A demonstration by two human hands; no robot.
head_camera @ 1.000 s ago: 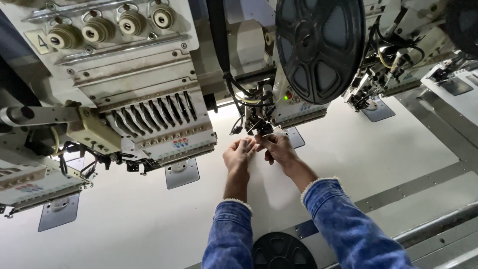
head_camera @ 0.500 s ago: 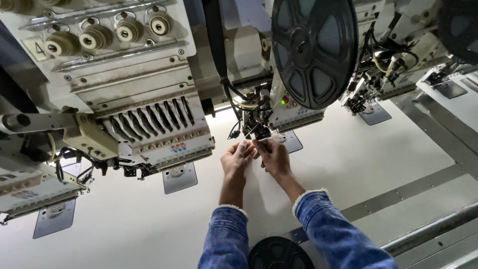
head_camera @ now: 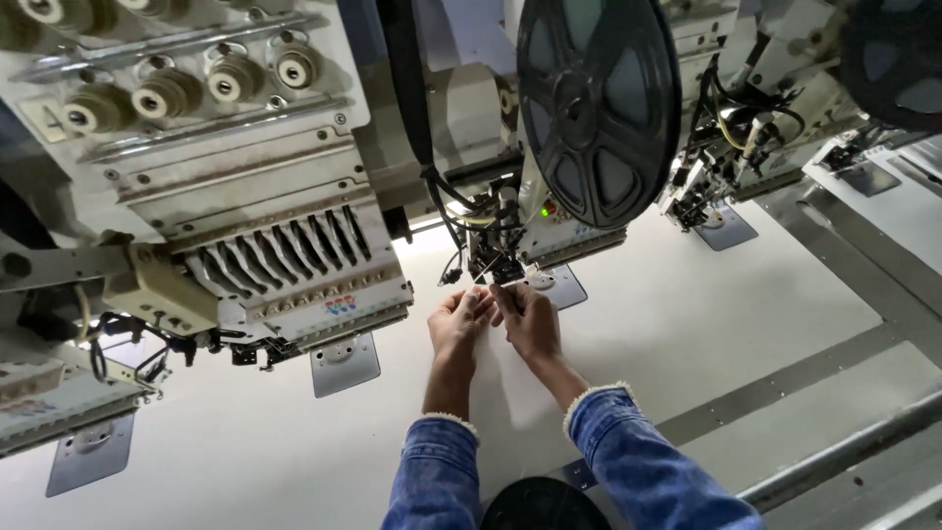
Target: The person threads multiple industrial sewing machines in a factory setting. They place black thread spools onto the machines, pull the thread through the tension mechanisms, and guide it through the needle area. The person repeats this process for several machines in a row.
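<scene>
My left hand (head_camera: 459, 321) and my right hand (head_camera: 528, 317) are raised side by side under the needle assembly (head_camera: 494, 257) of an embroidery machine head. The fingertips of both hands pinch together just below the needles, apparently on a fine thread that is too thin to make out. Both arms wear blue denim sleeves (head_camera: 638, 471). A large black reel (head_camera: 599, 103) hangs on the machine just above and to the right of my hands. White fabric (head_camera: 648, 324) covers the table beneath them.
To the left stands a second machine head with a row of needle bars (head_camera: 294, 245) and thread tension knobs (head_camera: 186, 83). Metal needle plates (head_camera: 343, 363) sit in the fabric. Grey frame rails (head_camera: 844, 451) run along the right. A round black object (head_camera: 545, 505) lies at the bottom edge.
My hands stay pinched under the needle assembly, with only small finger movements. The view has shifted slightly, so the machine sits a little lower and to the left.
</scene>
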